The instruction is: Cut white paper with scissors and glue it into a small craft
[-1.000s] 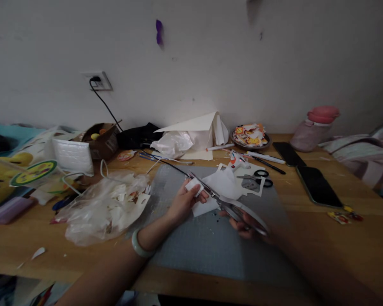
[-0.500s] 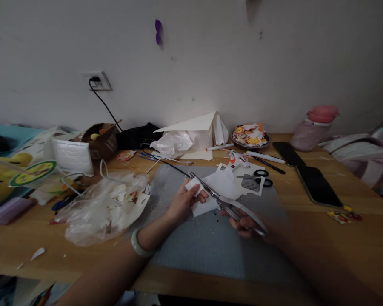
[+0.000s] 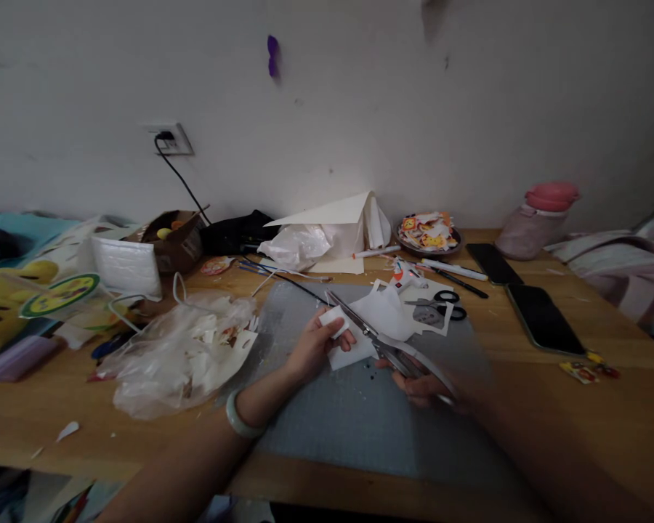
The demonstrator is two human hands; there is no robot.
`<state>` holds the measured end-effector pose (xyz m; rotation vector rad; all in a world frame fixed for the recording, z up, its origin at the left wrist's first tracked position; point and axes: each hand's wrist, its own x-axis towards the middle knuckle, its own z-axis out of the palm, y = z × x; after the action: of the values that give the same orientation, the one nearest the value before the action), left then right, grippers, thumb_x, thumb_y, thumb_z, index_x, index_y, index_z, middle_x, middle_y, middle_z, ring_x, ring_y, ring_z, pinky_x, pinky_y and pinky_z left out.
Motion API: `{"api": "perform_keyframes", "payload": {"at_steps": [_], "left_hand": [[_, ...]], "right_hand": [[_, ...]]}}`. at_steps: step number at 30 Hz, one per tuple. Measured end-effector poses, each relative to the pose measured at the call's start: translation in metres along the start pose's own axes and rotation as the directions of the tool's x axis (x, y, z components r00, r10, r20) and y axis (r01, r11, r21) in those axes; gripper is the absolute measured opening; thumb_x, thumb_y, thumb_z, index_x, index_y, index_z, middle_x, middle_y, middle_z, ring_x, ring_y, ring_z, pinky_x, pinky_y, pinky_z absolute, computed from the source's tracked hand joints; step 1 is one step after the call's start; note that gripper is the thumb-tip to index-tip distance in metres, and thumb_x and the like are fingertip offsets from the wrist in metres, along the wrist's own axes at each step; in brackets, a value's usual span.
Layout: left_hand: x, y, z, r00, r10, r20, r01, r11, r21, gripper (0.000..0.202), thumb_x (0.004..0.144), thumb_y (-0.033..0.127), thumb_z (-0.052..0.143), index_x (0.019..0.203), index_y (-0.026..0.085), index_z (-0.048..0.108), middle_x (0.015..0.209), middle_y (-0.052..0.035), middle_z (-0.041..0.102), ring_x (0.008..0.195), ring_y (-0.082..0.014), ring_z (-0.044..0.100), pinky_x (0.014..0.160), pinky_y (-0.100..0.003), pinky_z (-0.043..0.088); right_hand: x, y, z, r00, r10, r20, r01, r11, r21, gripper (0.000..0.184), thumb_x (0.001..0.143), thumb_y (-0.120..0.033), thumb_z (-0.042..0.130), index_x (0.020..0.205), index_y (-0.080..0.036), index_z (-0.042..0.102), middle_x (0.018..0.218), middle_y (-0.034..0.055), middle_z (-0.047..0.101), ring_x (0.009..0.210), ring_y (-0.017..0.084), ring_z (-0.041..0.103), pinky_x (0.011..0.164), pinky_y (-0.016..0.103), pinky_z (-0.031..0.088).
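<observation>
My left hand (image 3: pixel 317 343), with a pale bangle (image 3: pixel 240 415) on the wrist, pinches a small piece of white paper (image 3: pixel 333 320) between thumb and fingers. In my right hand (image 3: pixel 422 383) is a large pair of metal scissors (image 3: pixel 400 354), its fingers closed round the handles. The blades point up and left, right beside the pinched paper; whether they touch it I cannot tell. Below them a white paper sheet (image 3: pixel 350 356) lies on the grey cutting mat (image 3: pixel 338 428). Behind the blades sits a crumpled white sheet (image 3: pixel 384 311).
Black-handled scissors (image 3: pixel 451 305) lie on paper offcuts at the mat's right. Further right are two phones (image 3: pixel 545 319) and a pink bottle (image 3: pixel 534 221). A bowl of paper cutouts (image 3: pixel 429 236) stands by the wall. A clear plastic bag (image 3: pixel 163 370) spreads on the left.
The scissors in my right hand have shifted slightly, their blades now a little further apart. My left hand keeps its pinch on the paper. The whole view has moved slightly.
</observation>
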<state>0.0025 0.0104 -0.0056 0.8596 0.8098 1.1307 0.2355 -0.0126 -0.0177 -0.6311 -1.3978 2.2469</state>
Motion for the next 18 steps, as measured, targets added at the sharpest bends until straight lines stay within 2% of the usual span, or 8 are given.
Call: {"api": "perform_keyframes", "payload": {"at_steps": [3,5,9,18], "left_hand": [[0.0006,0.0003,0.0002,0.999,0.015,-0.038,-0.016,1.000,-0.009,0.029,0.069,0.032,0.069,0.077,0.017,0.045,0.059,-0.0021,0.065,0.046,-0.0112,0.056,0.049,-0.022,0.042],[0.0009,-0.0001,0.0006,0.998,0.031,-0.064,-0.032,0.999,-0.014,0.028,0.070,0.032,0.068,0.078,0.017,0.045,0.063,-0.0027,0.066,0.048,-0.0116,0.057,0.050,-0.022,0.042],[0.0019,-0.0013,0.0010,0.992,0.057,-0.111,-0.059,0.998,-0.015,0.025,0.072,0.031,0.066,0.080,0.015,0.047,0.070,-0.0047,0.068,0.055,-0.0124,0.060,0.054,-0.023,0.043],[0.0053,-0.0025,-0.0006,0.983,0.022,-0.184,-0.027,0.999,-0.023,0.025,0.067,0.026,0.067,0.082,0.013,0.051,0.074,-0.0055,0.068,0.056,-0.0125,0.060,0.055,-0.023,0.044]], "right_hand": [[-0.0002,-0.0019,0.0010,1.000,0.019,-0.009,-0.019,0.999,0.035,0.050,0.074,-0.038,0.068,0.117,-0.018,0.053,0.067,-0.0060,0.041,0.045,0.002,0.030,0.038,0.016,0.019],[-0.0004,-0.0012,0.0004,1.000,0.022,-0.014,-0.021,0.997,0.068,0.047,0.075,-0.046,0.065,0.112,-0.018,0.056,0.069,-0.0052,0.041,0.045,0.001,0.030,0.037,0.016,0.017],[-0.0002,0.0037,-0.0032,1.000,-0.021,0.020,0.018,0.989,0.145,0.054,0.074,-0.060,0.058,0.107,-0.017,0.059,0.068,-0.0055,0.038,0.043,0.000,0.026,0.036,0.015,0.015],[0.0011,0.0019,-0.0054,0.997,0.074,0.020,-0.076,0.975,0.211,0.054,0.073,-0.060,0.059,0.104,-0.016,0.060,0.065,-0.0060,0.039,0.041,0.000,0.025,0.034,0.015,0.015]]}}
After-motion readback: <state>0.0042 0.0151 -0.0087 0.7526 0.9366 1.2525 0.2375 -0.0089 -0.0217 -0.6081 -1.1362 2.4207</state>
